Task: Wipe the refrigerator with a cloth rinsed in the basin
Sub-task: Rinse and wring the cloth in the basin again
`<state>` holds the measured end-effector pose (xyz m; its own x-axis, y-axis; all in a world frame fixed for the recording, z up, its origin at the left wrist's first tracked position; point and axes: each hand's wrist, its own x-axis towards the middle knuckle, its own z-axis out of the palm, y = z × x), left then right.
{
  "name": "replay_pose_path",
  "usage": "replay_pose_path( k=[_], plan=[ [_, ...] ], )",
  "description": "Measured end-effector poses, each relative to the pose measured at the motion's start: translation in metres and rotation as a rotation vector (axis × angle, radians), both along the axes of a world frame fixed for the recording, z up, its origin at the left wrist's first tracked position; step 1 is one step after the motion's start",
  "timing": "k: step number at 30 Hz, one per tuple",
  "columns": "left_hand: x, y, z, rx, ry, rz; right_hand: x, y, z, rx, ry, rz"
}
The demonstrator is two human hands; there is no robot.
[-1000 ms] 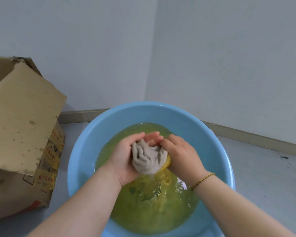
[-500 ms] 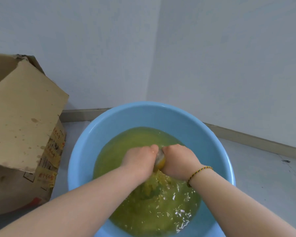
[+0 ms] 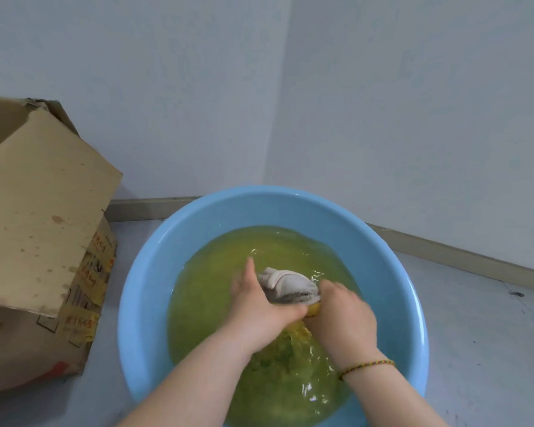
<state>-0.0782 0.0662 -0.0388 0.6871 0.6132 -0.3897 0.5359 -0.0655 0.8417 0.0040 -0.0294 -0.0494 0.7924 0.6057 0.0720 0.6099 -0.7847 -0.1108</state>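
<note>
Cloth [image 3: 285,285]: grey-white, bunched and wet, with a yellow part at its near edge. Held at the waterline in the middle of the basin, between the two hands.
Left grip [image 3: 259,306]: closed round the cloth's left and near side, thumb raised along the far edge, fingers wrapped under toward the right.
Right grip [image 3: 342,318]: curled on the cloth's right end, knuckles up, close against the left grip's fingertips, partly in the water.
Basin [image 3: 228,214]: light blue, round, standing on the floor near the corner of the room.
Water [image 3: 210,291]: yellow-green and cloudy, rippled around both hands, with bright glints near the right wrist.
Bracelet [image 3: 367,366]: thin braided cord, mostly yellow, on the right wrist.
Cardboard box [image 3: 37,211]: just left of the basin, top flap open and spotted with stains. Printed labels on its side — too small to read.
Floor [image 3: 475,318]: pale grey, with a few dark specks to the right.
Walls [image 3: 383,103]: plain and pale, meeting in a corner behind the basin.
Skirting board [image 3: 444,251]: along the foot of both walls.
</note>
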Motion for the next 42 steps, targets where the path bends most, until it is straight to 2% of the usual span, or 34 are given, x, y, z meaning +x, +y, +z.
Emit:
replay_pose_path(
  k=[1,2,3,5,8,11,13,14,16,20,23,30,37,40,42],
  plan=[
    [0.001,0.000,0.002,-0.380,-0.137,0.145,-0.003,0.000,-0.003,0.033,-0.159,0.065],
    [0.006,0.003,0.000,-0.654,-0.237,0.263,-0.005,0.002,-0.006,0.119,-0.288,0.109],
    [0.010,0.007,0.000,-0.803,-0.292,0.362,-0.007,0.004,-0.010,0.222,-0.373,0.166],
    [0.012,0.017,-0.002,-0.995,-0.367,0.520,-0.016,0.011,-0.013,0.370,-0.491,0.346],
    [0.012,0.017,0.000,-1.158,-0.414,0.576,-0.026,0.018,-0.012,0.484,-0.369,0.429],
    [0.012,0.015,0.011,-1.162,-0.585,0.571,-0.039,0.019,-0.002,0.452,0.064,0.199],
    [0.013,0.017,0.011,-1.113,-0.652,0.565,-0.042,0.023,0.001,0.446,0.421,0.053],
    [0.013,0.017,0.009,-1.088,-0.672,0.557,-0.040,0.023,-0.002,0.472,0.540,0.031],
    [0.014,0.017,0.006,-1.042,-0.699,0.514,-0.035,0.025,-0.002,0.463,0.648,0.051],
    [0.013,0.018,0.003,-0.953,-0.747,0.384,-0.030,0.026,0.006,0.460,0.987,0.086],
    [0.012,0.022,0.006,-0.941,-0.783,0.305,-0.023,0.027,0.012,0.408,1.097,0.108],
    [0.011,0.025,0.002,-0.871,-0.729,0.122,-0.022,0.022,0.006,0.368,1.375,0.141],
    [0.012,0.025,-0.002,-0.934,-0.742,0.073,-0.017,0.018,0.006,0.371,1.647,0.183],
    [0.013,0.025,-0.002,-0.961,-0.736,0.051,-0.015,0.015,0.009,0.430,1.703,0.178],
    [0.015,0.028,0.002,-0.982,-0.754,0.043,-0.012,0.014,0.013,0.502,1.666,0.088]
  ],
)
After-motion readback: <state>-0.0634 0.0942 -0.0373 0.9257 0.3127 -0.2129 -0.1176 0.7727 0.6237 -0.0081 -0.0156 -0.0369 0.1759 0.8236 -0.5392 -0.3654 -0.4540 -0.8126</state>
